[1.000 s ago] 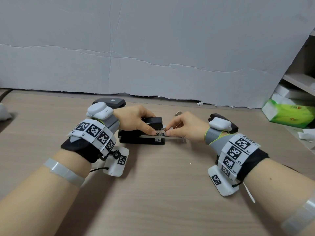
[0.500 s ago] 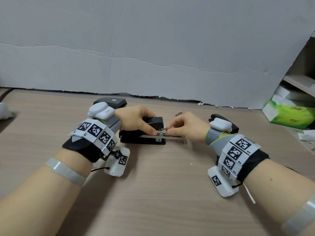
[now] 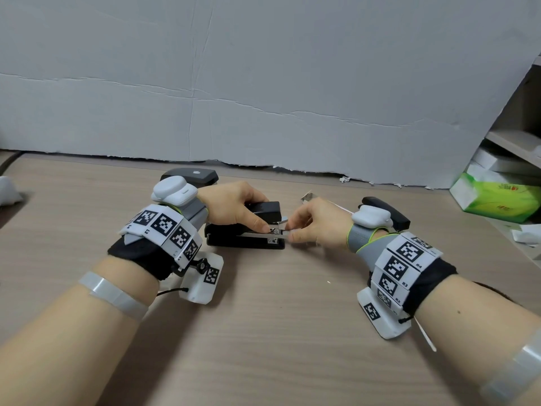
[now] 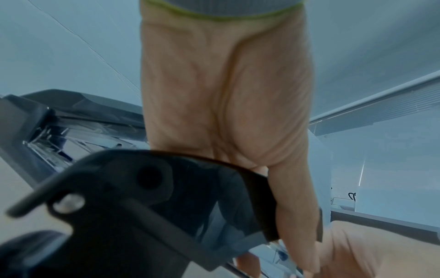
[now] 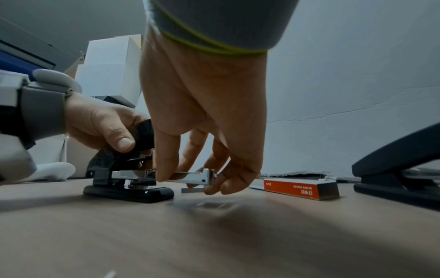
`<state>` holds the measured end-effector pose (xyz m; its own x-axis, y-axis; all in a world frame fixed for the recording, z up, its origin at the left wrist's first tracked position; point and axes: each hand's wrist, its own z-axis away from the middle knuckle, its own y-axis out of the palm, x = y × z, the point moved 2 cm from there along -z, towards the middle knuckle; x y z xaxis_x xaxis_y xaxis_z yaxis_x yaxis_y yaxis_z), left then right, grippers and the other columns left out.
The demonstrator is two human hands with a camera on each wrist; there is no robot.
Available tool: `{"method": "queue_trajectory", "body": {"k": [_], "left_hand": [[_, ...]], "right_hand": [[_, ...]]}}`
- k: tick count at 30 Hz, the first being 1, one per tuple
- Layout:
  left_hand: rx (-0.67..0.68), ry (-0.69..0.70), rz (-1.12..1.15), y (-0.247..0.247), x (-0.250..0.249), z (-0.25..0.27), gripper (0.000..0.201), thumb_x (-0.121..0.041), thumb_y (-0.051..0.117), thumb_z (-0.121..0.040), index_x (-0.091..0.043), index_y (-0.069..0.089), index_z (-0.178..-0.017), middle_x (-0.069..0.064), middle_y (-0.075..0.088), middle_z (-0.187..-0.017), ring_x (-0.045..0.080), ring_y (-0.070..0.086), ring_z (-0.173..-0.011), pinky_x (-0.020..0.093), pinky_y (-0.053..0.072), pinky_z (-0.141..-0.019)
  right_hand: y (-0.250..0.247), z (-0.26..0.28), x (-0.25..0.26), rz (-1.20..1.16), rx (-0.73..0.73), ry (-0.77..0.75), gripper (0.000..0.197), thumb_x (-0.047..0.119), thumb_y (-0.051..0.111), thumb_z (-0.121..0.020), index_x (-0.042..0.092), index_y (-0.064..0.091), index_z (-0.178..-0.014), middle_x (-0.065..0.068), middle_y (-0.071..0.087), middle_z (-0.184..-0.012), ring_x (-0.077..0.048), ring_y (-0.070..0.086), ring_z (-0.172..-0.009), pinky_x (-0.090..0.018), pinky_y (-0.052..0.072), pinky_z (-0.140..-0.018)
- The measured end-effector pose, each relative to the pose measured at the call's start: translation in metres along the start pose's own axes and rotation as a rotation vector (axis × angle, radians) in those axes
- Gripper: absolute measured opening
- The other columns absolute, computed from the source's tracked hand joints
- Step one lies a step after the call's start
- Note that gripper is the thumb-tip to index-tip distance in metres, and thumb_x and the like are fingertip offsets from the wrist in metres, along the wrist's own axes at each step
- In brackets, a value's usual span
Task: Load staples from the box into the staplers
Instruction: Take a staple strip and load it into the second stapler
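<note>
A small black stapler [image 3: 248, 240] lies on the wooden desk [image 3: 278, 332], its metal magazine tray [image 5: 199, 175] pulled out from the front. My left hand [image 3: 234, 209] grips the stapler's top from above, thumb on its near side. My right hand [image 3: 316, 224] pinches the tray between thumb and fingers, right at the stapler's front. An orange staple box [image 5: 302, 188] lies on the desk behind my right hand. A short strip of staples [image 5: 192, 190] lies flat under the tray. From the left wrist I see my palm [image 4: 226, 94] over the stapler's rear [image 4: 142, 197].
A second black stapler [image 3: 190, 175] stands behind my left wrist and a third [image 3: 389, 212] behind my right wrist. A green tissue pack [image 3: 494, 197] and white boxes sit at the right under a shelf. A grey paper backdrop [image 3: 263, 83] closes the far side.
Almost nothing has changed; both hands stay at the stapler's front, and my left thumb has crept slightly toward the tray.
</note>
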<state>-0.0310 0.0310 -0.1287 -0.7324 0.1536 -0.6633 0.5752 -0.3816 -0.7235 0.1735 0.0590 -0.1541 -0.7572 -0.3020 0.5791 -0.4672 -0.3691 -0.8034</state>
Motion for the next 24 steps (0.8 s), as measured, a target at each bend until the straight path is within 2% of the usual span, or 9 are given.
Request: {"method": "queue_trajectory", "body": {"k": [2,4,6,8,11,14,18,21,24], "left_hand": [[-0.001,-0.001,-0.004,0.000,0.000,0.000,0.018,-0.036,0.078,-0.079,-0.023,0.070,-0.089,-0.007,0.065,-0.072,0.009,0.058,-0.063,0.022,0.046,-0.062],[0.001,-0.002,0.001,0.000,0.000,0.000,0.019,-0.035,0.078,-0.079,-0.023,0.070,-0.090,-0.007,0.065,-0.073,0.010,0.058,-0.064,0.023,0.047,-0.064],[0.003,-0.002,0.005,0.000,0.000,0.000,0.018,-0.035,0.078,-0.079,-0.023,0.070,-0.090,-0.007,0.064,-0.072,0.010,0.058,-0.063,0.023,0.046,-0.063],[0.002,-0.003,0.002,0.001,0.001,0.000,0.017,-0.035,0.078,-0.079,-0.024,0.069,-0.089,-0.008,0.063,-0.069,0.009,0.056,-0.062,0.022,0.045,-0.062],[0.001,0.004,-0.010,0.000,0.000,-0.001,0.012,-0.034,0.078,-0.079,-0.028,0.068,-0.084,-0.011,0.061,-0.066,0.006,0.055,-0.059,0.020,0.043,-0.059],[0.002,0.009,-0.017,0.000,-0.001,-0.001,0.012,-0.034,0.077,-0.080,-0.027,0.068,-0.083,-0.011,0.060,-0.065,0.006,0.054,-0.058,0.019,0.042,-0.059],[-0.005,0.005,-0.017,0.000,0.000,-0.001,0.014,-0.034,0.077,-0.080,-0.025,0.069,-0.087,-0.012,0.060,-0.065,0.005,0.054,-0.057,0.018,0.043,-0.058],[-0.006,0.002,-0.022,0.001,0.001,0.000,0.019,-0.035,0.077,-0.080,-0.021,0.069,-0.091,-0.009,0.061,-0.069,0.007,0.055,-0.060,0.020,0.044,-0.060],[0.000,-0.001,-0.023,0.000,0.001,0.000,0.019,-0.035,0.077,-0.080,-0.021,0.069,-0.091,-0.006,0.062,-0.071,0.009,0.055,-0.062,0.021,0.044,-0.061]], "right_hand": [[0.000,0.000,-0.001,0.024,0.013,0.017,0.017,0.023,0.080,-0.079,0.020,0.073,-0.095,0.014,0.061,-0.068,-0.004,0.055,-0.056,-0.013,0.042,-0.052],[0.000,0.000,-0.003,-0.008,0.032,0.040,0.021,0.020,0.081,-0.077,0.019,0.074,-0.097,0.013,0.061,-0.069,-0.005,0.055,-0.057,-0.013,0.046,-0.058],[-0.003,-0.001,-0.005,-0.080,0.050,0.072,0.018,0.028,0.083,-0.074,0.019,0.077,-0.089,0.008,0.067,-0.069,-0.010,0.058,-0.061,-0.025,0.051,-0.066],[-0.005,-0.003,-0.005,-0.150,0.025,0.114,0.021,0.035,0.081,-0.075,0.015,0.076,-0.078,0.000,0.065,-0.071,-0.017,0.055,-0.062,-0.031,0.051,-0.063],[-0.005,-0.005,-0.002,-0.159,-0.009,0.173,0.023,0.031,0.081,-0.079,0.011,0.070,-0.074,-0.009,0.054,-0.074,-0.019,0.047,-0.053,-0.026,0.047,-0.053],[-0.005,-0.009,-0.001,-0.099,0.041,0.212,0.024,0.031,0.085,-0.075,0.013,0.069,-0.074,-0.009,0.057,-0.074,-0.024,0.052,-0.056,-0.032,0.050,-0.059],[-0.010,-0.009,-0.009,-0.185,0.093,0.270,0.024,0.014,0.082,-0.080,0.000,0.068,-0.092,-0.011,0.061,-0.077,-0.022,0.060,-0.058,-0.030,0.056,-0.053],[-0.016,-0.003,-0.015,-0.261,0.137,0.308,0.014,0.004,0.076,-0.083,0.003,0.063,-0.084,-0.011,0.066,-0.070,-0.019,0.068,-0.057,-0.029,0.059,-0.052],[-0.021,0.002,-0.019,-0.286,0.138,0.348,0.013,0.005,0.076,-0.084,0.003,0.064,-0.079,-0.014,0.067,-0.070,-0.022,0.069,-0.059,-0.031,0.059,-0.053]]}}
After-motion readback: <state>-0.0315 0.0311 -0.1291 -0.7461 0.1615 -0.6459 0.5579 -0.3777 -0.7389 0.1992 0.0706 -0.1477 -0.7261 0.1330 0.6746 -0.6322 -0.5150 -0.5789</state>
